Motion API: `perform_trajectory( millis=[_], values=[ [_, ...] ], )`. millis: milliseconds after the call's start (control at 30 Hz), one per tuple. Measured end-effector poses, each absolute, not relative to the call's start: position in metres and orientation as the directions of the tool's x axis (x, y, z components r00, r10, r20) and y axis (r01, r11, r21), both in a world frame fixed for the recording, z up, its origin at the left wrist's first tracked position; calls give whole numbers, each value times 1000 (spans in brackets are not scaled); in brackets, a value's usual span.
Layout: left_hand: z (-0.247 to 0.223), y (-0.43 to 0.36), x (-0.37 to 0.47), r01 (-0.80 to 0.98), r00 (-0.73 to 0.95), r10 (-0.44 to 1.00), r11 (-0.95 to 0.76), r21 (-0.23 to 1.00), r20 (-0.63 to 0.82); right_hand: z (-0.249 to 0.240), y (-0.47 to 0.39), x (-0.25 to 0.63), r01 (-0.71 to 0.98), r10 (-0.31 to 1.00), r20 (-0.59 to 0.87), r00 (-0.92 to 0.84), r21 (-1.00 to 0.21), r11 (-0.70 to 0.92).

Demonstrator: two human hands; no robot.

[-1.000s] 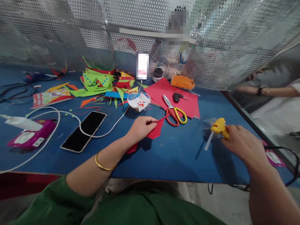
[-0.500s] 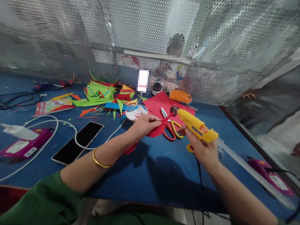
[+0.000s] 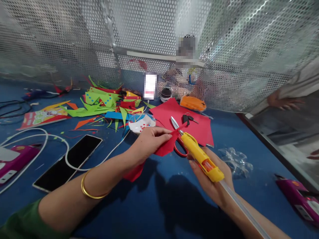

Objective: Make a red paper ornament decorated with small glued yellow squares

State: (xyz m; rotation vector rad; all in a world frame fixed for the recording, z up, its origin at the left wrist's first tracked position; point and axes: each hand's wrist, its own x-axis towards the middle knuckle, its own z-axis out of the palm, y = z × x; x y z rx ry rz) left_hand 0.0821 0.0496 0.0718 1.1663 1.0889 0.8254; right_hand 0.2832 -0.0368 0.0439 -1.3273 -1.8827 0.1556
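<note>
My left hand (image 3: 152, 141) pinches a folded piece of red paper (image 3: 166, 146) between thumb and fingers; more red paper hangs below the wrist. My right hand (image 3: 211, 172) is wrapped round a yellow glue gun (image 3: 199, 152) with a long clear glue stick (image 3: 243, 207) out of its back. The gun's tip is close to the right edge of the held paper; whether they touch I cannot tell. Just behind lie open scissors (image 3: 181, 148) with a red handle, partly hidden by the gun. A red sheet (image 3: 199, 127) with black keys (image 3: 186, 119) on it lies beyond.
A bowl (image 3: 141, 124) with paper bits stands behind my left hand. Green and coloured scraps (image 3: 99, 99), a phone (image 3: 68, 162) and white cable lie left. Clear plastic (image 3: 235, 162) and a purple power strip (image 3: 297, 199) are right. A person's hand (image 3: 284, 101) shows at the right.
The glue gun has turned more downward at its back and its tip has moved left and down towards the held paper. The view has shifted slightly. Both hands keep their holds.
</note>
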Motion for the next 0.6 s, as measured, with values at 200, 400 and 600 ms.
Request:
perform_trajectory(
  millis=[200,400,600],
  values=[
    [69,50,80,84,296,940,153,985,-171,45,-38,284,730,832,542,-120,-520,444],
    [63,49,82,124,314,937,120,985,-153,44,-38,284,718,847,515,-131,-541,439],
    [65,47,82,142,322,936,99,985,-140,46,-37,283,735,848,515,-126,-525,428]
  ],
)
